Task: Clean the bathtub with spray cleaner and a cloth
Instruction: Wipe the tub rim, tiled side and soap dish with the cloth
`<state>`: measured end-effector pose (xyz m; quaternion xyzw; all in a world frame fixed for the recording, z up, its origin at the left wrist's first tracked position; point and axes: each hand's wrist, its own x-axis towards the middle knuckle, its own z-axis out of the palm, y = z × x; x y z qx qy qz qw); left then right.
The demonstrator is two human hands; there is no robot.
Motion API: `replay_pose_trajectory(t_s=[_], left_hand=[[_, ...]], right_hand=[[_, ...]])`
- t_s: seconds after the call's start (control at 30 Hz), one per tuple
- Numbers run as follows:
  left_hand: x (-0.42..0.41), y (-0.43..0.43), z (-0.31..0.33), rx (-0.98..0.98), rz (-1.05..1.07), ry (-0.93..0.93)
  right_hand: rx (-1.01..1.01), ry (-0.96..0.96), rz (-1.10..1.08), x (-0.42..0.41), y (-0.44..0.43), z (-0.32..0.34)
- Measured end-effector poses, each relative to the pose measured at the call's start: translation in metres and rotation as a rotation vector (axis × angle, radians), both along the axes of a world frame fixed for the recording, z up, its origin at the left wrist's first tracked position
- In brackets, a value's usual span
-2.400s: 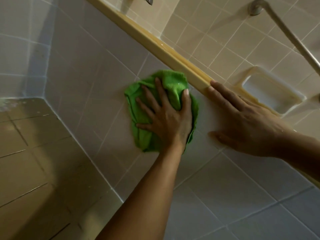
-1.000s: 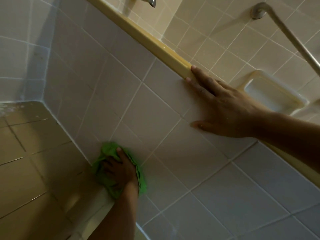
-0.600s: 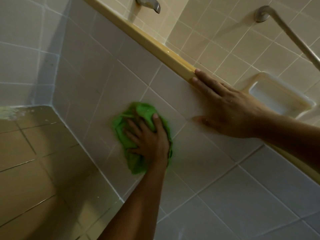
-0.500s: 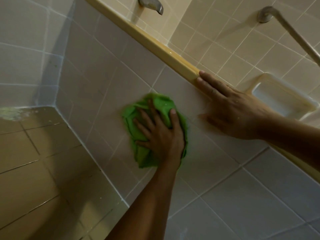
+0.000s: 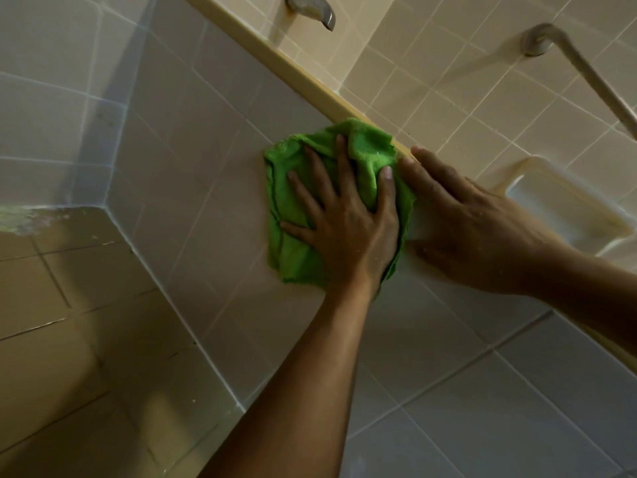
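Tub floor (image 5: 51, 305) far left. Your left hand (image 5: 348, 236) presses the green cloth (image 5: 293, 260) flat on the tiled tub wall (image 5: 206, 167), fingers (image 5: 339, 157) spread; the cloth's top touches the yellow rim (image 5: 275, 62). Your right hand (image 5: 472, 229) rests flat just beside it, fingers straight and together. Soap dish (image 5: 565, 208) at right.

Bathrm: tiled tub (image 5: 206, 150), spout (image 5: 310, 7)

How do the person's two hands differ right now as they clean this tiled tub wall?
The left hand presses a green cloth against the wall, fingers spread; the right hand holds nothing, fingers close together. The left hand points up the wall; the right hand slants in from the side, tips at the yellow rim. Both lie open, palms to the tiles.
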<state>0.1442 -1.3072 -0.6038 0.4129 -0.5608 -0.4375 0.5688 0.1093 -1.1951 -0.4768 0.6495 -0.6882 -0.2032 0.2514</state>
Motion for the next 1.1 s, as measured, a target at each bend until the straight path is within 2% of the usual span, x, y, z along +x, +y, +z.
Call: replay_pose_trajectory(t_s=[0.23, 0.43, 0.67, 0.8, 0.87, 0.97, 1.1], left_hand=[[0.004, -0.024, -0.005, -0.062, -0.019, -0.063], [0.017, -0.090, -0.053, 0.138, -0.081, 0.008], [0.025, -0.070, -0.148, 0.380, -0.068, 0.022], [0.029, -0.040, -0.219, 0.535, -0.094, -0.100], [0.027, -0.018, -0.245, 0.536, -0.062, -0.130], [0.021, 0.003, -0.264, 0.538, 0.010, -0.134], [0.023, 0.000, -0.248, 0.621, 0.008, -0.092]], right_hand=[[0.007, 0.038, 0.005, 0.006, 0.001, 0.000], [0.020, 0.070, -0.022, 0.008, 0.001, 0.000], [0.032, 0.038, 0.019, 0.007, -0.015, 0.000], [0.044, -0.006, 0.026, 0.004, -0.027, 0.003], [0.045, -0.006, 0.042, 0.002, -0.031, 0.005], [0.044, -0.044, 0.064, -0.001, -0.033, 0.006], [0.052, -0.079, 0.048, 0.000, -0.032, 0.007]])
